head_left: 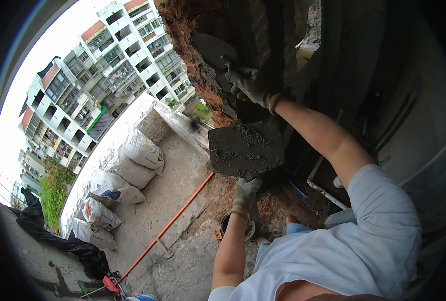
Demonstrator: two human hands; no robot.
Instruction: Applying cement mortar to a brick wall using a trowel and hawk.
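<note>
Mortar, wet and dark grey, heaped on a flat square grey mortar board (245,149) at the centre of the scene, the board tilted and lifted in front of the wall. Left hand (245,192), in a soiled grey-green work glove, closed around the underside of the board at its near edge, forearm rising from the lower edge. Right hand (248,85), gloved alike, closed on the handle of a grey steel plastering trowel (214,50), the blade laid flat against the rough red-brown broken masonry edge (193,65) of the wall, far and slightly left of the board. Person wears a pale blue short-sleeved shirt (363,241). Near the left forearm, a small round dark bucket (226,224) on the concrete floor, partly hidden by that forearm. White plastic pipe (323,190) on the ground to the right of the board. Long orange-handled tool (173,220) lying slantwise across the floor to the left. 5 or so white woven sacks (132,165) stacked along the low parapet at far left, a black sheet (67,243) crumpled beside them. White multi-storey apartment blocks (107,65) beyond the parapet.
</note>
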